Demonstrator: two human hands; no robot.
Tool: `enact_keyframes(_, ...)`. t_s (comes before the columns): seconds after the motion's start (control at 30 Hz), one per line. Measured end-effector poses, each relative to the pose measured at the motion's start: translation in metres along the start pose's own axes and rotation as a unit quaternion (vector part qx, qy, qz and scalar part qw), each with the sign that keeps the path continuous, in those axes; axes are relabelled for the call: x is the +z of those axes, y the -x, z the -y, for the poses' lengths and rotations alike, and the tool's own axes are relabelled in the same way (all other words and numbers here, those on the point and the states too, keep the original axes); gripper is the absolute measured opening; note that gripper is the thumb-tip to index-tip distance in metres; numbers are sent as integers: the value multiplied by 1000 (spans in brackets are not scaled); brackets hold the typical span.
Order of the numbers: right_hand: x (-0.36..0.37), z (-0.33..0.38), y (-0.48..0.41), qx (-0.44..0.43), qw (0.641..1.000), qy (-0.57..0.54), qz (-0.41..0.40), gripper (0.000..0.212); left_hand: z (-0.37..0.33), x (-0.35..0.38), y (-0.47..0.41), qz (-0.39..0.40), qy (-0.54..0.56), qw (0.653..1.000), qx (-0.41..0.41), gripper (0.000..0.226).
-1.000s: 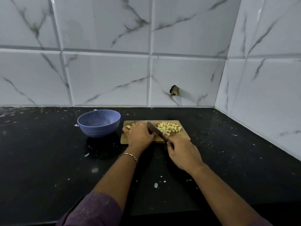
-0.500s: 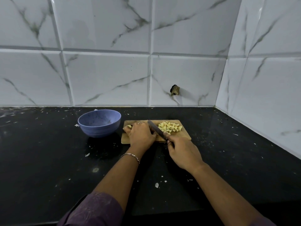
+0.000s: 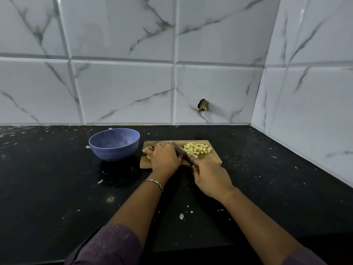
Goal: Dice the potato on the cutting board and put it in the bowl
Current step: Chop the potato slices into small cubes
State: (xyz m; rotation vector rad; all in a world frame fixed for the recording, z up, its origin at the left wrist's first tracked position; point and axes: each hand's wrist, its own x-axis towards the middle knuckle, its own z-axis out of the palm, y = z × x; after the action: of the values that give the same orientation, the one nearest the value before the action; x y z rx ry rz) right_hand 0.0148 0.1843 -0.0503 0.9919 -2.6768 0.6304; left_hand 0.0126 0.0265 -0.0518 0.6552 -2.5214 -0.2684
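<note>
**Head view.** A wooden cutting board point(image 3: 214, 161) is lying on the black counter point(image 3: 57, 188), near the back edge and closer to the right back corner than to the left one.

The left hand point(image 3: 165, 158) is resting on the board's left half. Its fingers point(image 3: 160, 148) are curling downward, pressed together, over an uncut potato piece point(image 3: 146, 150). That piece is showing pale at the board's left end and is largely hidden by the hand.

The right hand point(image 3: 211, 177) is hovering over the board's front edge, its fingers wrapping round the handle of a knife point(image 3: 182, 153). The handle itself is hidden. The dark blade is slanting toward the back edge, running just beside the left hand's knuckles. Whether the blade is touching the potato piece cannot be told.

A heap of diced potato point(image 3: 196, 149) is lying on the board's right half, just to the right of the blade.

A blue bowl point(image 3: 114, 148) is standing upright just beside the board's left end, apart from it and equally near the back edge.

A thin bracelet point(image 3: 151, 183) is circling the left wrist, and a purple sleeve point(image 3: 108, 245) is covering the left upper forearm. White specks are scattered across the counter. Marbled white tiles are rising behind it, one of them bearing a dark hole point(image 3: 203, 105).
</note>
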Motion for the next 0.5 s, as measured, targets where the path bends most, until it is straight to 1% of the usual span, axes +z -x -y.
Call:
enact_keyframes(0.23, 2, 1, 0, -4, 1000, 18, -20, 44, 1, 0, 1, -1, 18, 1000, -7, 22)
enact_keyframes(0.4, 3, -2, 2, -22, 996, 80, -46, 46, 2, 1, 2, 0, 18, 1000, 1, 21)
enact_keyframes(0.5, 2, -5, 4, -11, 994, 87, -58, 48, 3, -3, 1, 26, 31, 999, 0, 19)
